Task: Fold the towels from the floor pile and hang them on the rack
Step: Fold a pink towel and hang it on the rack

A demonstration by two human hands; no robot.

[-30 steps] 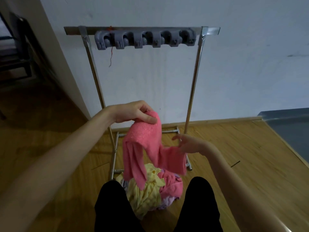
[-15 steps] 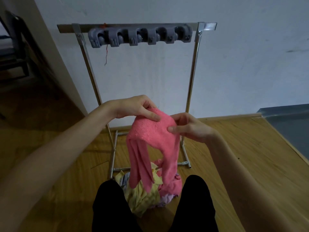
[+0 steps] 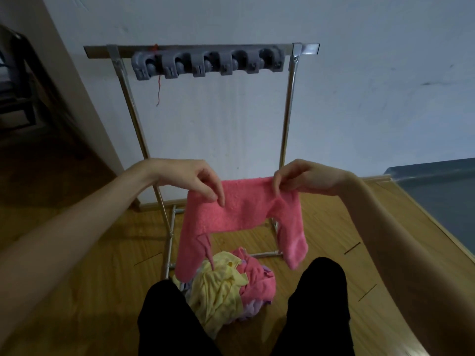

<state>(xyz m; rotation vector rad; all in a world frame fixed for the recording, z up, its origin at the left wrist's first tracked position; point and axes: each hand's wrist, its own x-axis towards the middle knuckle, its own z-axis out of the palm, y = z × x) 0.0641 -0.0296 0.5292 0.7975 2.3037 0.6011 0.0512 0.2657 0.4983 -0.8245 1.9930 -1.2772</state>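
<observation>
Both hands up at mid-frame, holding a pink towel (image 3: pixel 239 209) stretched flat between them in front of the rack (image 3: pixel 203 48). Left hand (image 3: pixel 190 179): fingers curled down over the towel's top left corner, thumb and fingertips pinching the cloth. Right hand (image 3: pixel 305 178): fingers bent, pinching the top right corner. Half a second ago the two hands sat close together with the towel bunched and draped over them in a hump; now they have drawn apart sideways and the top edge runs nearly straight from one hand to the other. One second ago only the left hand held it, the right reaching toward a loose lower flap. The towel's two ends hang down as strips, the left one longer, its tip overlapping the floor pile (image 3: pixel 231 286) in view; whether it touches cannot be told. Pile of yellow, pink and pale purple cloth lies on the wooden floor (image 3: pixel 90 265) between the person's dark-clad knees (image 3: pixel 318 286), just before the rack's base. Rack stands against the white wall (image 3: pixel 359 98), metal top bar carrying a grey row of clip holders (image 3: pixel 208 63), no towel on it. A red thread (image 3: pixel 158 91) dangles from the left holder.
</observation>
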